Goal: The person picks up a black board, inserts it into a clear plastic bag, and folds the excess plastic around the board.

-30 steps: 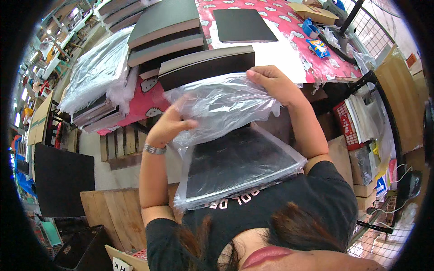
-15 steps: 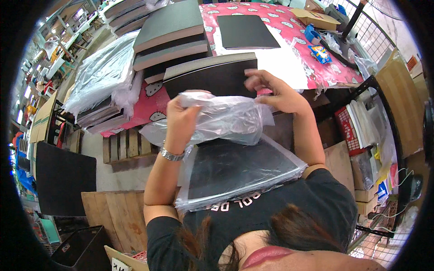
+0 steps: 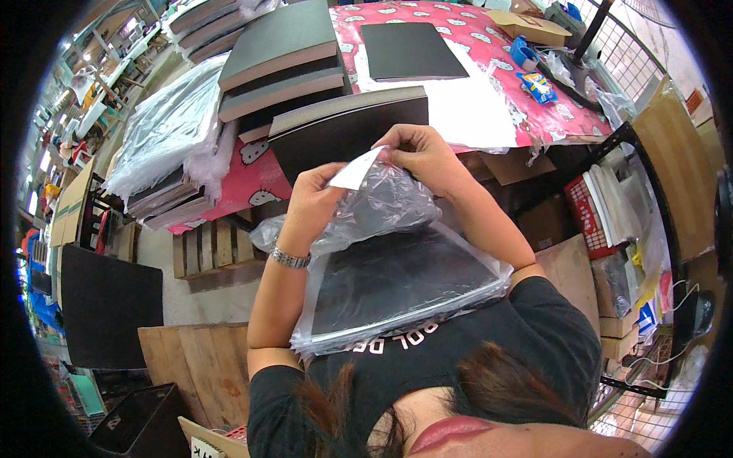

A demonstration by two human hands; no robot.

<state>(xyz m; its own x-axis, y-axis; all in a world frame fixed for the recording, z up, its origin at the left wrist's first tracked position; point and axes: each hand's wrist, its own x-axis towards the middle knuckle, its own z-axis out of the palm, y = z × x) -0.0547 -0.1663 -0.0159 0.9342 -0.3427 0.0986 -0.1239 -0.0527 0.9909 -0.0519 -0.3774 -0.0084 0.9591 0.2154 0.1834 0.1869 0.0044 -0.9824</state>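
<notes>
A clear plastic bag [image 3: 393,200] lies across my lap with a flat black sheet or board [image 3: 397,278] inside it. Its mouth end is bunched up and crinkled in front of me. Between my hands a small white strip [image 3: 357,169] slants upward to the right. The fingers of my left hand [image 3: 311,204] are closed on its lower left end. My right hand [image 3: 422,156] pinches its upper right end, close to the bag's edge. Whether the strip is fixed to the bag I cannot tell. Just beyond my hands stands a thick black board stack [image 3: 343,133] at the table edge.
A pink patterned cloth [image 3: 489,46] covers the table. On it are a stack of black boards [image 3: 282,38], plastic-wrapped bundles [image 3: 164,126], one black board [image 3: 412,51] on white sheets, and a blue tape dispenser [image 3: 524,53]. A red basket [image 3: 588,217] stands at right.
My right hand has moved left and down, closer to my left hand, and its fingers have closed. A white strip now shows between the hands, and the bag's mouth end has sunk lower.
</notes>
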